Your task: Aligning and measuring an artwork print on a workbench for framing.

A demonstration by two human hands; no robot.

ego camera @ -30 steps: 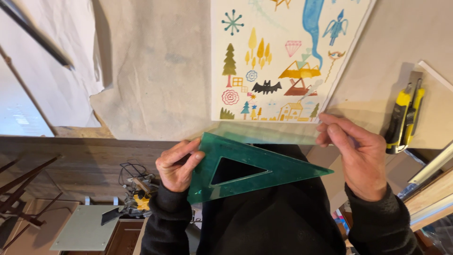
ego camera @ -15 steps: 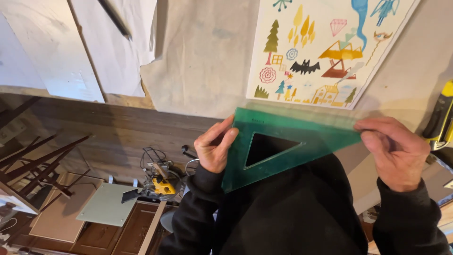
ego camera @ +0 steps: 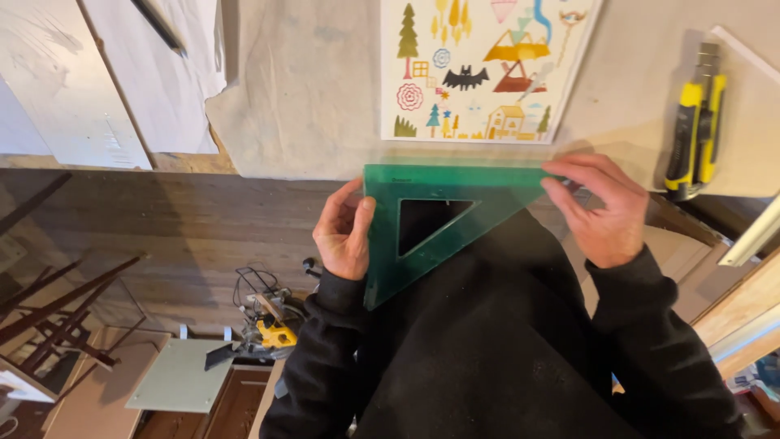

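Green set square (ego camera: pixel 431 223) was pinched by your left hand (ego camera: pixel 343 236) and right hand (ego camera: pixel 603 207), squaring it along the bench's (ego camera: pixel 325 97) near edge.

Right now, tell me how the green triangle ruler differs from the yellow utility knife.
The green triangle ruler is flat, see-through and has a triangular cutout; the yellow utility knife is long, solid, yellow and black. The ruler is held by the left hand and right hand; the knife lies untouched on the bench. Both lie near the illustrated sheet.
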